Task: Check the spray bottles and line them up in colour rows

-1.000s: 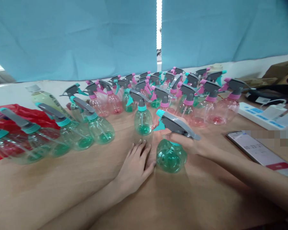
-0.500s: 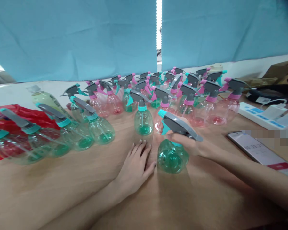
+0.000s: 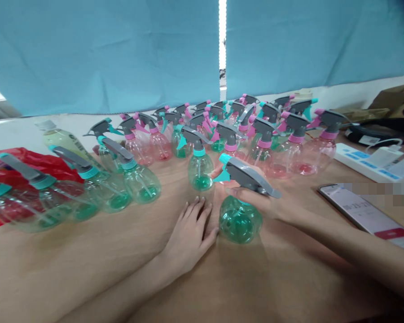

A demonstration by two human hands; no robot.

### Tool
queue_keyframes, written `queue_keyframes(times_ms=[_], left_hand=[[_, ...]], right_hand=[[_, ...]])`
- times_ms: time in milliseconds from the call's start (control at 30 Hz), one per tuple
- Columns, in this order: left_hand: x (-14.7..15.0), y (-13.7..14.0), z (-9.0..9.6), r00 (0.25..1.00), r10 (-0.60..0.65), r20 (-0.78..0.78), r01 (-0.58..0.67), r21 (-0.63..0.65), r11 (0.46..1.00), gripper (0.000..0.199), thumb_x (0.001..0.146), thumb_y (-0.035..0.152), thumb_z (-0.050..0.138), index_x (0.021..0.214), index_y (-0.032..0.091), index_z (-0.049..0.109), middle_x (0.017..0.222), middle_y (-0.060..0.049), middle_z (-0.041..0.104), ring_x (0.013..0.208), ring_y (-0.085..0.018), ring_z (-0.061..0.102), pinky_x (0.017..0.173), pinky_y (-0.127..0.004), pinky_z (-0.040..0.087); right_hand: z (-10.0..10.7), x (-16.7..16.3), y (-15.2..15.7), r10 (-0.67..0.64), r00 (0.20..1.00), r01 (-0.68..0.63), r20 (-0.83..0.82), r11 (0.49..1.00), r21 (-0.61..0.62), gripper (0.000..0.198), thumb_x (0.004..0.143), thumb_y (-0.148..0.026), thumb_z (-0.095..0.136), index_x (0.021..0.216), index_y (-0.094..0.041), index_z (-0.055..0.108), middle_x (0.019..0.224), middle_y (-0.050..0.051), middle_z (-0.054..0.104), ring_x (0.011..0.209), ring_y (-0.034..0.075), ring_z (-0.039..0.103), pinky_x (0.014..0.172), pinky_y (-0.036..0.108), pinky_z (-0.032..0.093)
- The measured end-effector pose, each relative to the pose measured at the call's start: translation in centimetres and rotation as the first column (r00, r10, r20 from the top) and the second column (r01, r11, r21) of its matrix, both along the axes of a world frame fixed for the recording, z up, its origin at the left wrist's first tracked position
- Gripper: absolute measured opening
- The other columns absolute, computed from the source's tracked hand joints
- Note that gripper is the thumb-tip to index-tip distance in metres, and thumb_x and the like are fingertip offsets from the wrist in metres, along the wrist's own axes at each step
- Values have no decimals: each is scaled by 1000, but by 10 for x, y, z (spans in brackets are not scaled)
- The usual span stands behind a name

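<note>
My right hand is wrapped round the neck of a green spray bottle with a grey head and turquoise trigger. One finger stretches out past the trigger, and the bottle leans a little. Whether its base touches the table I cannot tell. Just left of it, my left hand lies flat on the wooden table, fingers spread, holding nothing. Beyond my fingertips stands another green spray bottle, upright.
A row of green spray bottles lines the left, before a red plastic bag and a pale yellow bottle. Pink spray bottles mixed with green ones crowd the back. On the right are a phone and a power strip.
My right hand has shifted slightly left with the spray bottle. A finger that was curled by the trigger now reaches outward. My left hand stays in place.
</note>
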State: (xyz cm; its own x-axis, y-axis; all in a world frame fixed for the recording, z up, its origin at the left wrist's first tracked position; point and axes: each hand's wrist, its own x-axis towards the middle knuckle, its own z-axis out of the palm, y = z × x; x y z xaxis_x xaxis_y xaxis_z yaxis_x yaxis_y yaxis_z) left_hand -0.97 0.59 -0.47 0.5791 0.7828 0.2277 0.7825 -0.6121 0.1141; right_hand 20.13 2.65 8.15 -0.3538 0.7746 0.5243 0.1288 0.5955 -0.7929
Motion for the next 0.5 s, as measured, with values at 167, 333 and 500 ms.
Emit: queue_keyframes(times_ms=[167, 333, 500], left_hand=[[0, 0, 0, 1000, 0, -21, 0, 1, 1000, 49, 97, 40, 45, 137, 11, 43, 146, -19, 43, 137, -33, 36, 109, -53, 32], [1, 0, 0, 1000, 3, -24, -3, 3, 1000, 49, 97, 40, 45, 137, 11, 44, 146, -18, 43, 137, -32, 37, 110, -53, 31], [1, 0, 0, 999, 4, -40, -4, 3, 1000, 50, 97, 39, 47, 137, 9, 45, 146, -19, 42, 137, -33, 35, 110, -52, 31]], right_hand=[[-7, 1, 4, 17, 1000, -17, -18, 1000, 14, 24, 74, -20, 56, 98, -25, 58, 80, -1, 60, 60, 14, 51, 62, 32, 43], [-9, 0, 5, 40, 997, -38, -62, 999, 32, 26, 76, -18, 57, 101, -24, 59, 99, 3, 64, 90, 19, 62, 82, 35, 47], [-9, 0, 5, 45, 997, -45, -62, 999, 4, 25, 76, -19, 58, 101, -23, 59, 99, 4, 64, 87, 18, 62, 82, 34, 48]])
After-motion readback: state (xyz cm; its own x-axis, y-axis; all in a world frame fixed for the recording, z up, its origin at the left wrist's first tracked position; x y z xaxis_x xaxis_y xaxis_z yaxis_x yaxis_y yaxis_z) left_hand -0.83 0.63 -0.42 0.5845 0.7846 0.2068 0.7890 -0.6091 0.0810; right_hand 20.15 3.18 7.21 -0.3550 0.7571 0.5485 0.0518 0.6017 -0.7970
